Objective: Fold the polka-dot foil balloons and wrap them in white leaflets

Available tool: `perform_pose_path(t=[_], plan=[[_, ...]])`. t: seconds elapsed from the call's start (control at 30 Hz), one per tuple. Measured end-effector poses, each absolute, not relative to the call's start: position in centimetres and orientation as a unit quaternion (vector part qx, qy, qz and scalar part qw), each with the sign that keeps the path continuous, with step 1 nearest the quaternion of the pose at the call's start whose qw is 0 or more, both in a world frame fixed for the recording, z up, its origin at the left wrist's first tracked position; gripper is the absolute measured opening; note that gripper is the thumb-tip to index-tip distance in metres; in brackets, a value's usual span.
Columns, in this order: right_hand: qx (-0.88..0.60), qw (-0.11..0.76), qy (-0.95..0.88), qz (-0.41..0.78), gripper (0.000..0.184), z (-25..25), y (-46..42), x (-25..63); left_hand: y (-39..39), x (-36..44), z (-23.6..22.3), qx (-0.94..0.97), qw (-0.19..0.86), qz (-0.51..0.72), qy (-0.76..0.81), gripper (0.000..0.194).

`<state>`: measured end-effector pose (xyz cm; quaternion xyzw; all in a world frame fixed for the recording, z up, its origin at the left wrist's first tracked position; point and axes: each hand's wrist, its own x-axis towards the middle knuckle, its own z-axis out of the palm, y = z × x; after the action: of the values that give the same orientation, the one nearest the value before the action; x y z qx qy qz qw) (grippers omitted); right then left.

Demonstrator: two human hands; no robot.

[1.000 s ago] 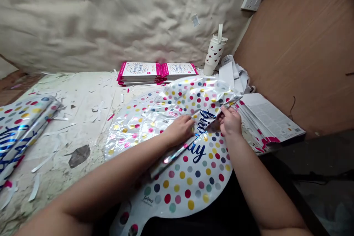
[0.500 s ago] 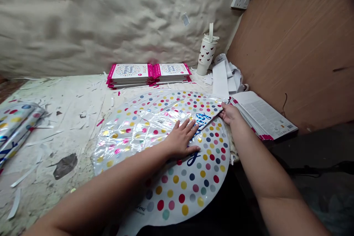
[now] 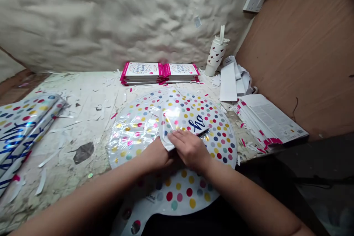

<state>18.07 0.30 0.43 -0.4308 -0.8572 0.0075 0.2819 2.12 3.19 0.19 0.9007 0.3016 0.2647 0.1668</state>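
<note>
A stack of flat, round polka-dot foil balloons [image 3: 190, 188] lies in front of me, the lower edge overhanging the table. On top, one foil balloon [image 3: 177, 112] is folded over into a narrow shape, with dark blue lettering showing near its right end. My right hand [image 3: 190, 149] is closed around the near edge of this fold, fingers over its top. My left hand [image 3: 162, 155] reaches beneath the same fold from the left, and its fingers are hidden there.
Two piles of pink-edged printed packs [image 3: 143, 69] stand by the back wall. Beyond the balloons at right are a heart-print tumbler [image 3: 215, 57], white paper strips [image 3: 229, 83] and printed cards [image 3: 272, 116]. Folded foil balloons [image 3: 24, 129] lie at left. Paper scraps litter the table [image 3: 91, 118].
The top balloon's right side has been folded over toward the left. My right hand has come in from the right edge to the middle, and my left hand has slipped under the fold.
</note>
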Motion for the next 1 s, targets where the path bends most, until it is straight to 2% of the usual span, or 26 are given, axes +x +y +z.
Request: perform_pose_path(t=[0.13,0.23,0.33,0.4,0.5,0.6,0.77,0.93,1.0], plan=[[-0.401,0.25,-0.876,0.093,0.039,-1.4,-0.2,18.9,-0.8,-3.9,0.3,0.952,0.067,0.152,0.258,0.039],[-0.412,0.287,-0.856,0.122,0.029,-1.1,-0.4,18.6,-2.8,-4.8,0.0,0.958,0.031,0.123,0.257,0.041],[-0.432,0.321,-0.834,0.123,0.029,-0.5,-0.8,17.1,-3.3,-4.2,-0.1,0.956,0.026,0.119,0.267,0.039],[-0.435,0.279,-0.848,0.115,0.029,-0.5,-1.3,16.2,-3.3,-4.1,-0.2,0.952,0.024,0.136,0.272,0.035],[-0.433,0.182,-0.874,0.125,0.047,-0.9,-2.0,15.9,-3.4,-4.8,-0.7,0.941,0.005,0.21,0.266,0.025],[-0.409,0.15,-0.886,0.157,0.055,-1.1,-2.3,16.5,-3.4,-5.8,-1.0,0.926,0.003,0.256,0.277,0.017],[-0.334,0.208,-0.901,0.184,0.035,-1.7,-2.2,17.3,-3.5,-5.6,-0.2,0.926,0.005,0.23,0.3,0.01],[-0.323,0.28,-0.889,0.166,0.028,-2.5,-2.1,17.3,-3.3,-4.6,0.5,0.925,-0.033,0.229,0.301,0.026],[-0.319,0.29,-0.887,0.164,0.027,-2.2,-2.1,17.4,-3.0,-4.2,0.5,0.935,-0.047,0.207,0.283,0.022]])
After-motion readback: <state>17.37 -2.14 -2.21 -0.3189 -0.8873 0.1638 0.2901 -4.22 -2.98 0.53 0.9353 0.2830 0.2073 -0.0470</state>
